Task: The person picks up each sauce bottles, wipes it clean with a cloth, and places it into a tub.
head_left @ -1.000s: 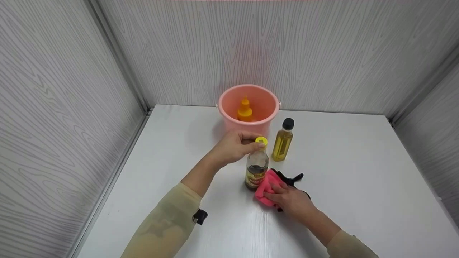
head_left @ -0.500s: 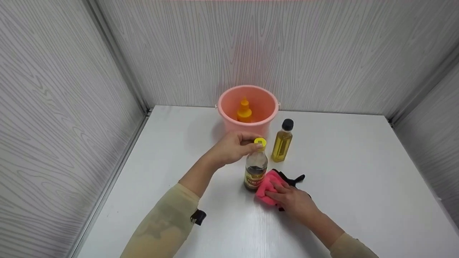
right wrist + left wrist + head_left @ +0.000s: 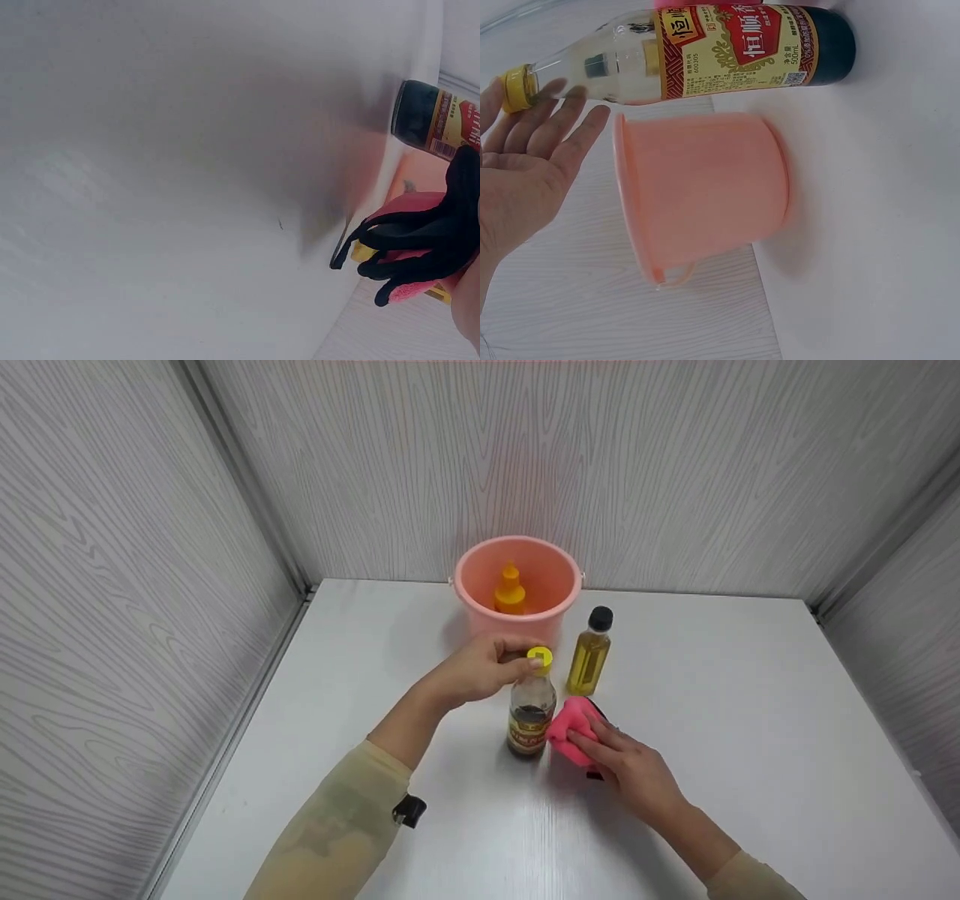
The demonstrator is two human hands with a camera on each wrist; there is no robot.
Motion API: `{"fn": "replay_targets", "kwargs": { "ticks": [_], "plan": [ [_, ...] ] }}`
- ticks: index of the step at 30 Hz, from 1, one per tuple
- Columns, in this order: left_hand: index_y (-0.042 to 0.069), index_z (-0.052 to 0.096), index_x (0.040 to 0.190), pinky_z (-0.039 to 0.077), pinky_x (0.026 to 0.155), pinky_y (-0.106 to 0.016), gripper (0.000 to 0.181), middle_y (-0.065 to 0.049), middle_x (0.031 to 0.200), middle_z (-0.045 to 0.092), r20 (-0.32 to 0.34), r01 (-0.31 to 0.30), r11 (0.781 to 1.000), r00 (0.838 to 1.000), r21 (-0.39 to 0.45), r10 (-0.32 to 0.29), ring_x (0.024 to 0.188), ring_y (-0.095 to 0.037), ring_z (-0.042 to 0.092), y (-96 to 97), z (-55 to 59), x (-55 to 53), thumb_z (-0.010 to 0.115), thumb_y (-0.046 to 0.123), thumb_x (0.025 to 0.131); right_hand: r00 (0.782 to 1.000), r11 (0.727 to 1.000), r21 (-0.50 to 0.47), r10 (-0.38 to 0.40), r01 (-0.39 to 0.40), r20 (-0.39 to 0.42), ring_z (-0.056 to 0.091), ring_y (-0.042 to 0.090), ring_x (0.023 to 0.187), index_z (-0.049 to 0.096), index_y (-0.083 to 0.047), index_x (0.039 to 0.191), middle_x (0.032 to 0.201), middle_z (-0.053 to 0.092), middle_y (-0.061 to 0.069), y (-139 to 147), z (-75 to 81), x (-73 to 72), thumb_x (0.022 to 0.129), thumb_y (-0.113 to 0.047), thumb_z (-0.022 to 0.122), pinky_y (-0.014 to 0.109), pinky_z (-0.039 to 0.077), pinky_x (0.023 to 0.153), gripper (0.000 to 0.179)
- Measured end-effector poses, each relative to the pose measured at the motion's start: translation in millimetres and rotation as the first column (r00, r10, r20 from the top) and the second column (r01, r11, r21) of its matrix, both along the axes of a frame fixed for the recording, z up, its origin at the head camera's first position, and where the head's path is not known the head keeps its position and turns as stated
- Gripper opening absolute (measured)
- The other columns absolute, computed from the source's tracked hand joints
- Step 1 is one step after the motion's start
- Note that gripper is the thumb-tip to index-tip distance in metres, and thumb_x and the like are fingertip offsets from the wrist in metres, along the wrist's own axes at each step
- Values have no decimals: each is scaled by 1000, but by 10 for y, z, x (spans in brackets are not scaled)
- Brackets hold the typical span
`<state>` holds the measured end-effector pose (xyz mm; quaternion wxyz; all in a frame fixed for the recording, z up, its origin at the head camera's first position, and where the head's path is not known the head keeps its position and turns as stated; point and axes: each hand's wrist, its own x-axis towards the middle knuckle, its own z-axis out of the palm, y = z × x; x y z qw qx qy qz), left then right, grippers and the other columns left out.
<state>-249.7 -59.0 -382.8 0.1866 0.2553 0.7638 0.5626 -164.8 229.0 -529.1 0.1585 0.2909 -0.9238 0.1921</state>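
My left hand (image 3: pixel 476 669) grips the yellow cap (image 3: pixel 516 88) of a glass vinegar bottle (image 3: pixel 529 727), its thumb across the top. The bottle stands upright, partly filled with dark liquid, and bears a red and gold label. Just right of its base, my right hand (image 3: pixel 634 772) holds a bunched pink cloth (image 3: pixel 576 729) with fingers over it. Black straps (image 3: pixel 420 232) hang from the cloth in the right wrist view, and a shadow lies on the table below.
Behind the bottle stands a pink bucket (image 3: pixel 517 628) with an orange-yellow squeeze bottle (image 3: pixel 510 592) inside. An oil bottle (image 3: pixel 588 660) with a black cap stands to the right of the bucket. Wood-patterned panels (image 3: pixel 637 472) enclose the white table (image 3: pixel 750 720).
My right hand has raised the pink cloth, shifting it upward in the head view, and fewer black straps show there. The vinegar bottle, held by my left hand, has shifted slightly left.
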Motion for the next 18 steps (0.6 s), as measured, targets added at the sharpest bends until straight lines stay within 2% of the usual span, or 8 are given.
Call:
{"fn": "replay_targets", "kwargs": {
  "ticks": [4, 7, 10, 15, 18],
  "plan": [
    [14, 74, 132, 57, 91, -38, 27, -4, 111, 69, -8, 11, 1000, 1000, -4, -11, 101, -22, 59, -19, 15, 1, 67, 20, 106, 997, 998, -64, -11, 6, -81, 64, 39, 130, 70, -23, 142, 147, 63, 14, -2, 76, 8, 78, 4, 90, 54, 59, 92, 72],
    [14, 72, 135, 57, 96, -41, 30, -4, 113, 69, -6, 5, 1000, 1000, 2, -5, 104, -22, 59, -26, 16, 9, 65, 18, 107, 989, 995, -102, -12, -3, -149, 64, 40, 129, 71, -20, 140, 147, 63, 16, -7, 132, -1, 78, 8, 89, 54, 60, 90, 71],
    [15, 71, 138, 57, 99, -38, 32, -5, 118, 70, -9, -16, 1000, 1000, 16, 16, 109, -21, 63, -23, 7, 19, 68, 19, 106, 982, 994, -110, -21, 0, -189, 64, 40, 129, 71, -19, 141, 147, 63, 16, -11, 180, -11, 78, 10, 88, 52, 60, 90, 71],
    [14, 73, 135, 57, 102, -35, 36, -3, 129, 72, -16, -73, 996, 997, 46, 74, 121, -18, 68, 14, -16, 38, 77, 24, 100, 977, 994, -109, -28, 5, -212, 63, 38, 131, 70, -19, 142, 149, 62, 15, -10, 236, -23, 79, 7, 88, 51, 59, 92, 71],
    [12, 74, 130, 58, 100, -36, 35, -3, 124, 73, -8, -121, 992, 993, 47, 122, 119, -19, 70, 46, -12, 52, 80, 26, 98, 968, 992, -123, -18, -13, -251, 64, 38, 130, 71, -18, 141, 147, 63, 15, -14, 263, -32, 79, 8, 88, 51, 59, 92, 70]
  ]
}}
